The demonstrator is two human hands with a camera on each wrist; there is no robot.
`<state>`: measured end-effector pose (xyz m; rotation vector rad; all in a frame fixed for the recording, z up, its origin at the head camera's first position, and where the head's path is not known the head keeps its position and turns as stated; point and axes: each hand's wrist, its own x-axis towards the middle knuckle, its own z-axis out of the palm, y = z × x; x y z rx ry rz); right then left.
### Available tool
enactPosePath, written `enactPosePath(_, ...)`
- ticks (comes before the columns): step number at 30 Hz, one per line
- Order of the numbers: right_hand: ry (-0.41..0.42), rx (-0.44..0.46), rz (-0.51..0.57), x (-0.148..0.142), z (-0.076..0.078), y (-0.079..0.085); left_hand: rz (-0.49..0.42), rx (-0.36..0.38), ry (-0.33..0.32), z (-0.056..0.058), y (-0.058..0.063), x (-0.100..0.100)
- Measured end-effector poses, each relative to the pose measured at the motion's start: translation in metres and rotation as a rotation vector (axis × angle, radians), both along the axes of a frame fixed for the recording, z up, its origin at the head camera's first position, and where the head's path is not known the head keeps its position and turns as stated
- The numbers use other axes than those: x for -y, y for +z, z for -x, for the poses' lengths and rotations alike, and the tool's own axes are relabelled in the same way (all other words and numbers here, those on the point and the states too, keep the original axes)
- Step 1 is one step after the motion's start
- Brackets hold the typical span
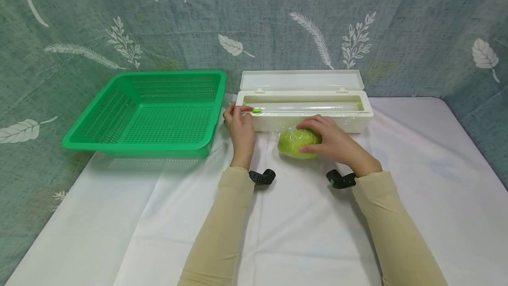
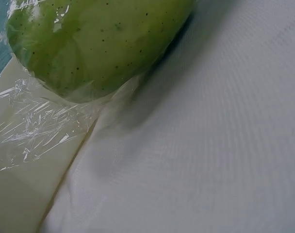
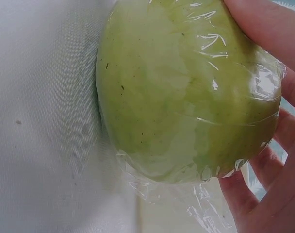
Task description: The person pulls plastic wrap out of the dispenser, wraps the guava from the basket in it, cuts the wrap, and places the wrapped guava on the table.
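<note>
A green fruit [image 1: 294, 143] with dark specks, wrapped in clear cling film, sits in front of the white cling film dispenser [image 1: 311, 122]. My right hand [image 1: 331, 140] holds it from the right side, the thumb in front and the fingers over the back. Clear film [image 2: 38, 126] stretches from the fruit onto the dispenser's front face. At the dispenser's left end, my left hand [image 1: 240, 131] touches the box, its index fingertip against a small bright green slider [image 1: 257, 110]. In the left wrist view no part of that hand shows.
The dispenser's lid [image 1: 301, 80] is raised, and a film roll [image 1: 305, 106] lies inside. To the left stands a green perforated basket [image 1: 170, 138]. A white cloth [image 1: 293, 233] covers the table, and a leaf-patterned grey-green curtain [image 1: 262, 21] hangs behind.
</note>
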<state>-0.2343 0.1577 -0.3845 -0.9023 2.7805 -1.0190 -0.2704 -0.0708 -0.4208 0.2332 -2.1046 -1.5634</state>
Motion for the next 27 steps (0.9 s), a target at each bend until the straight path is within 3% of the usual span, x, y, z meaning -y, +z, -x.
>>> enactPosePath(6,-0.009,-0.002,0.001,-0.0020,0.0009,-0.0002,0.126,-0.010,0.025,0.0000,0.0012,-0.0012)
enactPosePath(11,-0.005,0.005,0.004,-0.0015,0.0017,-0.0013,0.364,-0.085,0.083,0.0001,0.0037,0.0008)
enactPosePath(15,-0.008,0.008,0.005,-0.0008,0.0015,-0.0027,0.527,-0.172,0.069,-0.0011,0.0051,0.0004)
enactPosePath(27,-0.005,0.002,0.008,-0.0005,0.0014,-0.0035,0.599,-0.178,0.012,-0.0002,0.0036,0.0035)
